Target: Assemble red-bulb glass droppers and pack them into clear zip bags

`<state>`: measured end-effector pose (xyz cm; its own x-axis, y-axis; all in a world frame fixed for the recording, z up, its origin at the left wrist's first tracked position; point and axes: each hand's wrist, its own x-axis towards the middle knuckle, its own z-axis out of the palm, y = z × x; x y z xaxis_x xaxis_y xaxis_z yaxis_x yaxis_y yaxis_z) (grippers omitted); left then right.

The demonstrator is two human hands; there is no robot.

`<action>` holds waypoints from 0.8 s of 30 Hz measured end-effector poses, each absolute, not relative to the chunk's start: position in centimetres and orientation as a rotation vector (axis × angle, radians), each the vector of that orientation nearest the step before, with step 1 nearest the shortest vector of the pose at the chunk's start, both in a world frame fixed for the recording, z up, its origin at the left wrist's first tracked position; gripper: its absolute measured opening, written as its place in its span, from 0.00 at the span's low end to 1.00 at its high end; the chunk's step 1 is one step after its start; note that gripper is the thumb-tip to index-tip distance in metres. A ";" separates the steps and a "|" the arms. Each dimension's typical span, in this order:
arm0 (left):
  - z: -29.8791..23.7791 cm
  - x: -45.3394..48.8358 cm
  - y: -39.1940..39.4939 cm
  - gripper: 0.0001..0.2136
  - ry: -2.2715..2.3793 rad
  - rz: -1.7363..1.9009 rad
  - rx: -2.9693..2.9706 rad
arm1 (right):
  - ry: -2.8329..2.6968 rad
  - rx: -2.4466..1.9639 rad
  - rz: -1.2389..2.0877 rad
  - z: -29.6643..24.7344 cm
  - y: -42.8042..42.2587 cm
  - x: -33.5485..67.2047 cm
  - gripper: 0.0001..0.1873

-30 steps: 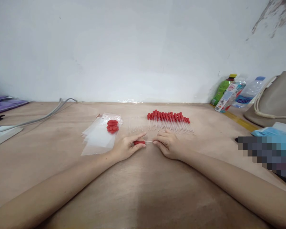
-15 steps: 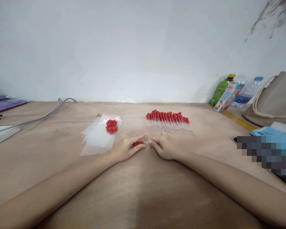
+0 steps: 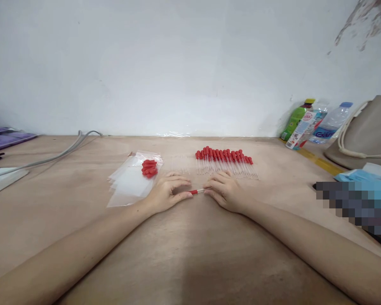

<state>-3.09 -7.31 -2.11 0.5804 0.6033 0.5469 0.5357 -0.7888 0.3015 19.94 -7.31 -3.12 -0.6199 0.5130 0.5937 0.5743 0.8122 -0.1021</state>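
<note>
A glass dropper with a red rubber bulb (image 3: 194,192) lies level between my hands, bulb end to the left. My right hand (image 3: 224,190) is closed on its clear tube. My left hand (image 3: 169,190) is open, thumb and fingers apart, with the thumb tip beside the bulb; whether they touch I cannot tell. Beyond my right hand lies a row of droppers with red bulbs (image 3: 224,155). Loose clear glass tubes (image 3: 179,163) are beyond the gap between my hands. A small pile of red bulbs (image 3: 149,168) rests on clear plastic bags (image 3: 128,186) at left.
Bottles (image 3: 328,127) and a drink carton (image 3: 301,130) stand by the wall at right, near a beige bag (image 3: 365,131). In front of it are a blue face mask (image 3: 358,178) and a blurred dark object (image 3: 352,207). A grey cable (image 3: 57,156) crosses the left side.
My right hand has drawn the dropper rightward, so the bulb has come out from between my left thumb and fingers. My left fingers have curved over slightly.
</note>
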 end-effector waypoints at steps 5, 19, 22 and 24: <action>-2.1 -2.9 -7.5 0.13 1.043 0.864 2.791 | -2.324 -0.821 -0.178 -3.3 -7.5 19.6 0.11; -2.6 -2.9 -7.4 0.09 1.069 0.942 2.889 | -2.378 -0.820 -0.242 -3.0 -7.7 19.1 0.13; -2.5 -2.9 -7.4 0.09 1.090 0.946 2.831 | -2.445 -0.824 -0.379 -2.5 -7.9 19.2 0.13; -2.6 -2.9 -7.4 0.11 1.100 0.953 2.769 | -2.479 -0.862 -0.458 -2.1 -7.9 19.5 0.14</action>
